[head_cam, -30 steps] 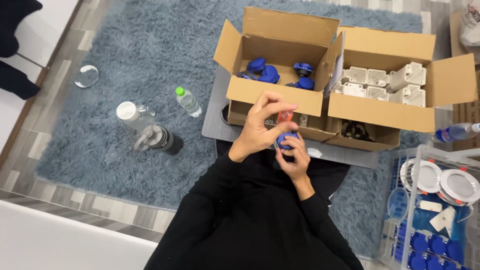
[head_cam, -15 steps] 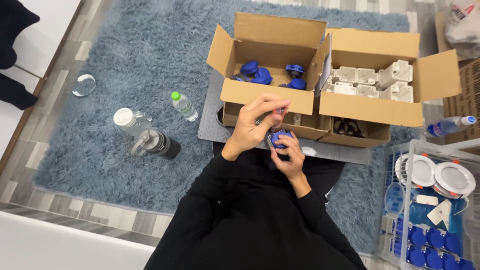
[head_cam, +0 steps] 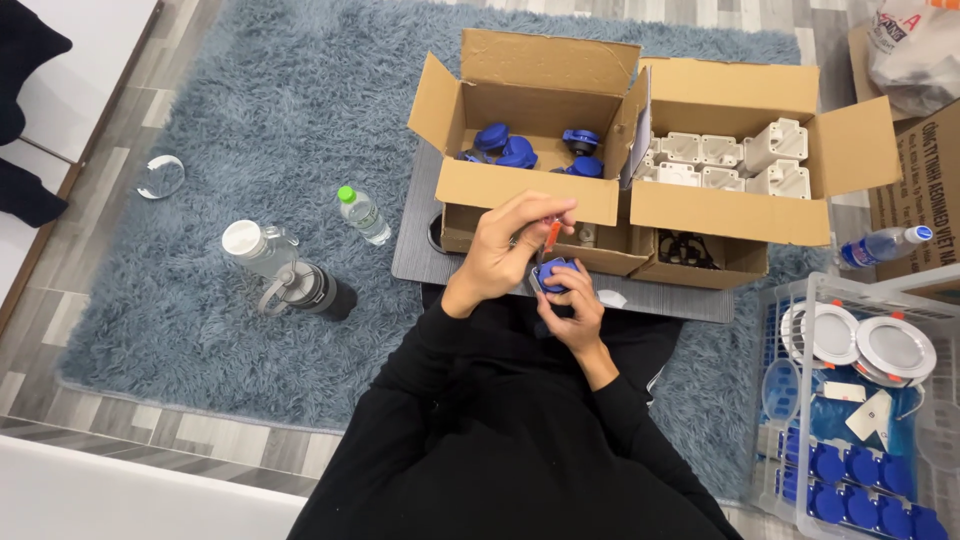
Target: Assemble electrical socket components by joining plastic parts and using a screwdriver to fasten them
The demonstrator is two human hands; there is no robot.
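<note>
Holding a blue part (head_cam: 553,275) in our right hand (head_cam: 572,308), fingers closed around it, we pinch a red tool (head_cam: 550,236) in our left hand (head_cam: 508,250) at twelve o'clock of the part, tip touching it, before the cardboard boxes (head_cam: 530,190).

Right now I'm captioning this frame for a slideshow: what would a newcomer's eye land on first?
The two hands at centre: the left hand pinches a small orange tool over a blue part held by the right hand. Just behind them sit two open cardboard boxes, one holding blue parts, the other white ones. All this rests on a shaggy blue-grey rug.
</note>
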